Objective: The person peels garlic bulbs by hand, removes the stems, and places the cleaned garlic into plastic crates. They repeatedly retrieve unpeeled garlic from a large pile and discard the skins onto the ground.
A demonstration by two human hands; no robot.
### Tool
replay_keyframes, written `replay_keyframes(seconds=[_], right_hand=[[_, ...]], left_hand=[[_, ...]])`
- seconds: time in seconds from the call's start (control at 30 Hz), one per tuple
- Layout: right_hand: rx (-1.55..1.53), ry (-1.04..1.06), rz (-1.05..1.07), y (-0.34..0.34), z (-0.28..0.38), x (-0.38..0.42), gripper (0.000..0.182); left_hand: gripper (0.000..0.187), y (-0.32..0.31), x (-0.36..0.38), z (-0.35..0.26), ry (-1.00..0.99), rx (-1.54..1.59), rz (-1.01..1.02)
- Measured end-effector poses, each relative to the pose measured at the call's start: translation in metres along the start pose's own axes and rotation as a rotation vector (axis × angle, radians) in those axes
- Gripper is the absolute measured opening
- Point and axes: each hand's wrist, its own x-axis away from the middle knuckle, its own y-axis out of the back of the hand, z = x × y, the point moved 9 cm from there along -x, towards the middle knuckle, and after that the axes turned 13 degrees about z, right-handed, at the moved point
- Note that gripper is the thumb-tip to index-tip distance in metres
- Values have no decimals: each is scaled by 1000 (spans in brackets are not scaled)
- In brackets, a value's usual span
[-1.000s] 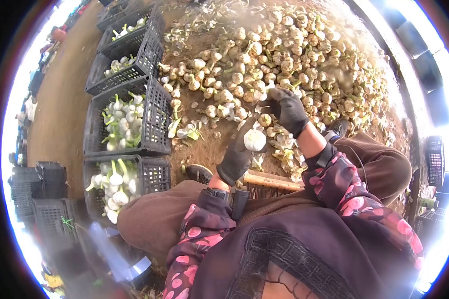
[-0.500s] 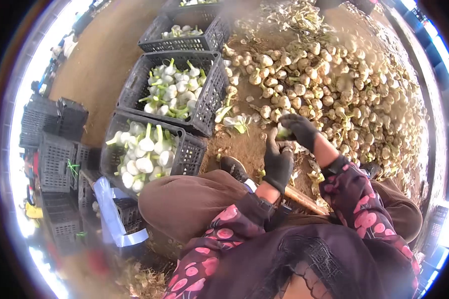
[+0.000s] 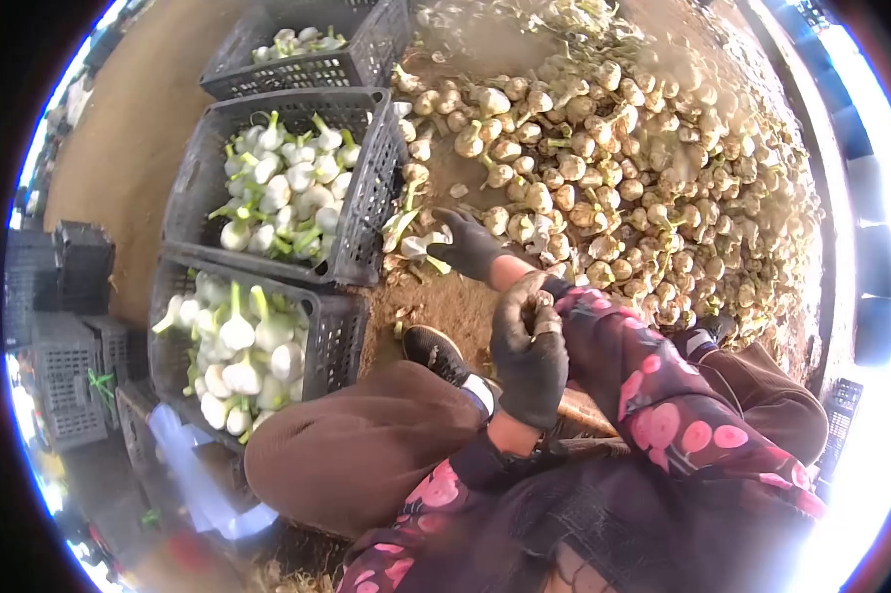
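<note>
My right hand (image 3: 473,247), in a dark glove, reaches across to the left at ground level. Its fingers are spread at a small heap of white and green garlic peelings (image 3: 424,247). Nearer my body, over my lap, my left hand (image 3: 530,356) is gloved too, its fingers curled and the thumb side turned up. What lies inside those curled fingers I cannot tell. Beyond the right hand spreads a big pile of unpeeled garlic bulbs (image 3: 604,168), brownish with short stems. Cleaned white garlic bulbs (image 3: 236,331) with green stems fill the crate on my left.
Black plastic crates stand in a row on the left: a near crate (image 3: 337,341), a middle crate (image 3: 371,198) and a far crate (image 3: 381,44). More dark crates (image 3: 65,371) are stacked farther left, beside a pale blue strip (image 3: 191,474). My shoe (image 3: 434,354) rests near the closest crate.
My hands, together before, have parted. The right moved left to the peelings; the left drew back a little, curled. The view shifted, moving the crates leftward in it.
</note>
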Motion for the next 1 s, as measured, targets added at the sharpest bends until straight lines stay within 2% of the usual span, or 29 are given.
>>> replay_keyframes(seconds=[0.03,0.1,0.17,0.2,0.23,0.27,0.3,0.33,0.37,0.4,0.43,0.47,0.5,0.57,0.63,0.7,0.73,0.77,0.83,0.87,0.93,1.0], right_hand=[[33,27,-109,0,-5,-8,62],[407,18,-125,-19,-14,-15,63],[186,187,507,-103,-28,-21,63],[-123,128,720,-113,-28,-7,58],[-437,68,923,-106,-4,17,53],[-229,53,543,-69,-2,14,36],[-124,50,221,-29,-8,14,29],[-21,45,-104,11,-16,23,23],[29,216,-426,48,-26,30,23],[134,199,-444,73,-56,19,30],[459,33,-622,98,-60,32,40],[498,-144,-538,114,-80,31,49],[439,-175,-372,111,-116,22,54],[455,-216,-124,108,-137,11,56],[409,-155,-120,119,-135,16,58],[80,-98,-226,133,-124,35,62],[12,-45,-267,137,-110,50,61],[-233,62,-218,127,-111,58,60],[-467,128,-79,117,-70,102,63],[-495,166,-70,113,-59,121,66],[-512,228,-40,106,-28,158,69],[-142,322,-152,112,4,191,71]], left_hand=[[29,0,1,-2,77,204,-28],[29,-2,-3,-5,24,132,20],[29,-14,-7,8,123,159,146],[30,-16,-7,18,239,143,200],[30,-15,-9,15,250,149,199],[29,-14,-10,19,340,205,156],[28,-13,-8,26,430,262,111],[28,-12,-9,37,435,264,118],[28,-11,-10,46,444,261,118],[28,-5,-14,47,397,178,107],[28,-2,-18,42,345,94,94],[28,-2,-16,41,387,109,83],[28,-1,-17,43,379,102,86],[31,-4,-18,49,372,-54,156],[31,-10,-20,41,327,-32,183],[31,-3,-16,54,397,112,114],[32,1,-19,50,374,31,96],[32,1,-22,47,359,28,101],[28,8,-21,46,325,50,8],[23,19,-35,60,97,-124,50],[23,3,-31,33,134,-108,67],[26,-3,-27,34,223,-31,81]])
